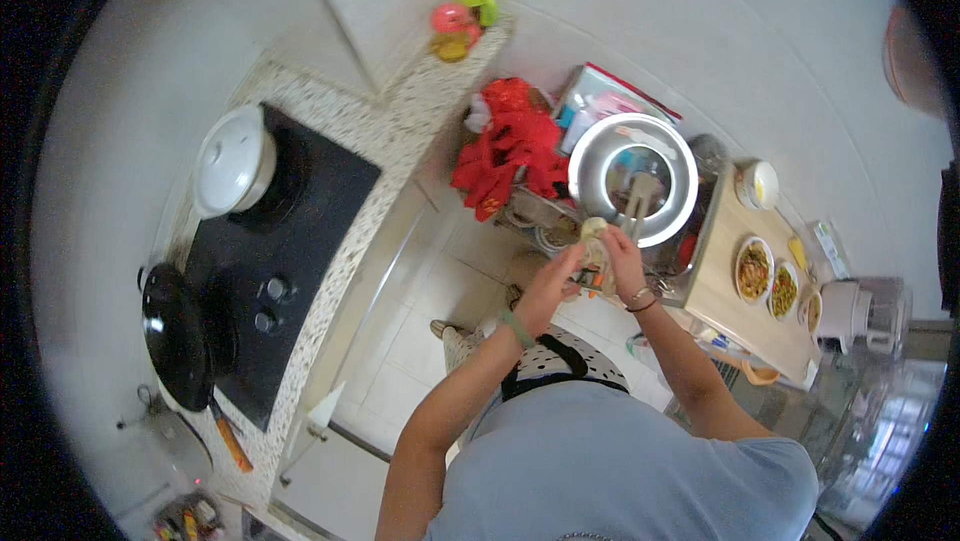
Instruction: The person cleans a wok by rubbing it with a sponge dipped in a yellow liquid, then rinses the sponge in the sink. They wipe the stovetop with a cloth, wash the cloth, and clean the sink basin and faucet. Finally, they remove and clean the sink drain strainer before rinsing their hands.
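Observation:
Both hands meet in front of me, just short of a wide steel basin (586,169). My left hand (552,283) and my right hand (622,257) close around a small pale yellowish thing (594,228). Its rounded top shows above the fingers; what kind it is I cannot make out. Translucent, pale material shows between the palms, partly hidden by the fingers. Beyond the hands, a pale, flat-ended shape (640,191) appears over the basin, too blurred to name.
Red plastic bags (515,146) lie left of the basin. On the right, a wooden board (735,271) carries dishes of food (754,269) and a white cup (758,186). A black stove (290,261) at left holds a white lidded pot (235,163) and a black wok (175,336).

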